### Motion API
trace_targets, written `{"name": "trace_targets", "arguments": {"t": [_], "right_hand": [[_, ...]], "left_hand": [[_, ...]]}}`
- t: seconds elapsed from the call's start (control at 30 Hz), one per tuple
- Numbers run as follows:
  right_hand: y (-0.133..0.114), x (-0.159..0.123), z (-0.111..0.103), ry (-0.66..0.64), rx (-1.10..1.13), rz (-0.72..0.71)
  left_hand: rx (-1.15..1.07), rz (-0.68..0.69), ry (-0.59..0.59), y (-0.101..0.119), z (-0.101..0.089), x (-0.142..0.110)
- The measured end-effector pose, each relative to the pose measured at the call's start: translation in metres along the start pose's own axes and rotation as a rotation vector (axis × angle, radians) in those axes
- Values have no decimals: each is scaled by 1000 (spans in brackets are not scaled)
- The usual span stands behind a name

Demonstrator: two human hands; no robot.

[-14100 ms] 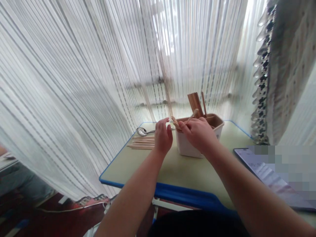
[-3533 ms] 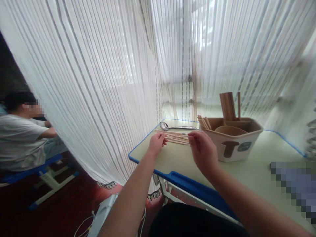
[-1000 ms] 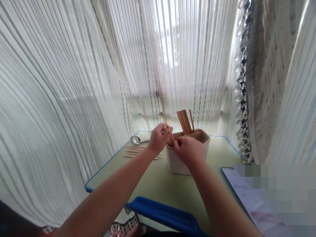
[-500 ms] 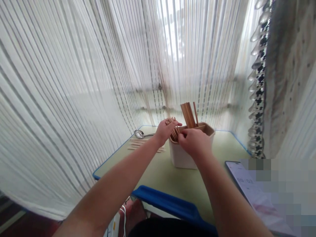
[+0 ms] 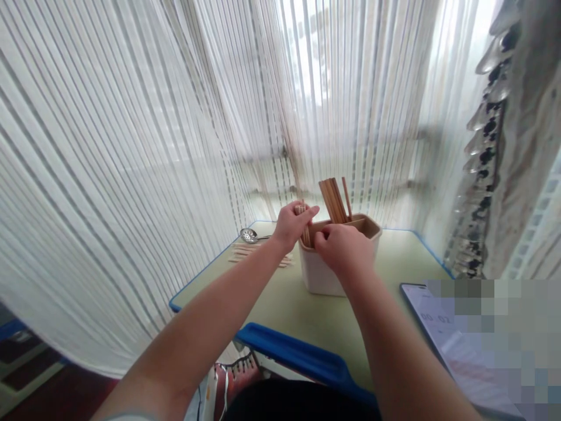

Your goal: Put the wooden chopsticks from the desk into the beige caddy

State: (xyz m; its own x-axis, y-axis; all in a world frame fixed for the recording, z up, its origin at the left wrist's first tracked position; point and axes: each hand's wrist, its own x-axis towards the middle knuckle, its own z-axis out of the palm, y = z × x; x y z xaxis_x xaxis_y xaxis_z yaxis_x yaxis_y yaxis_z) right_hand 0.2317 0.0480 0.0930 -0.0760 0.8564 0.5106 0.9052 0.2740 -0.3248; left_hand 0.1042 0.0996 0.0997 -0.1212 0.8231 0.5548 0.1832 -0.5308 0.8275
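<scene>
My left hand point(image 5: 293, 225) is closed around a bundle of light wooden chopsticks point(image 5: 305, 235), above the left compartment of a white chopstick holder point(image 5: 322, 275) with a tan rim. The bundle stands nearly upright, its lower ends inside the holder. My right hand point(image 5: 345, 247) is over the holder's front rim, fingers curled in toward the opening; what they grip is hidden. Darker brown chopsticks point(image 5: 333, 200) stand in the back of the holder, with a single chopstick point(image 5: 346, 199) leaning apart to their right.
Several light chopsticks point(image 5: 249, 253) lie on the green table point(image 5: 280, 304) at left, in front of a slotted metal skimmer point(image 5: 249, 235). A phone point(image 5: 432, 327) showing a timer is at the right. Sheer striped curtains point(image 5: 197, 117) hang around the table. A blue ledge point(image 5: 293, 354) forms its near edge.
My left hand has tightened around the light chopsticks, which are gathered and more upright than before. My right hand stays at the holder's rim. The view has shifted slightly.
</scene>
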Motion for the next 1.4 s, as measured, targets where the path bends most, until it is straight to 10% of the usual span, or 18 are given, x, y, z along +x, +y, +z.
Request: {"name": "trace_targets", "arguments": {"t": [1.07, 1.4], "right_hand": [[0, 1, 5, 19, -14, -14], [-3, -2, 2, 3, -69, -59]], "left_hand": [[-149, -74, 224, -7, 9, -21], [-7, 51, 264, -37, -18, -59]]}}
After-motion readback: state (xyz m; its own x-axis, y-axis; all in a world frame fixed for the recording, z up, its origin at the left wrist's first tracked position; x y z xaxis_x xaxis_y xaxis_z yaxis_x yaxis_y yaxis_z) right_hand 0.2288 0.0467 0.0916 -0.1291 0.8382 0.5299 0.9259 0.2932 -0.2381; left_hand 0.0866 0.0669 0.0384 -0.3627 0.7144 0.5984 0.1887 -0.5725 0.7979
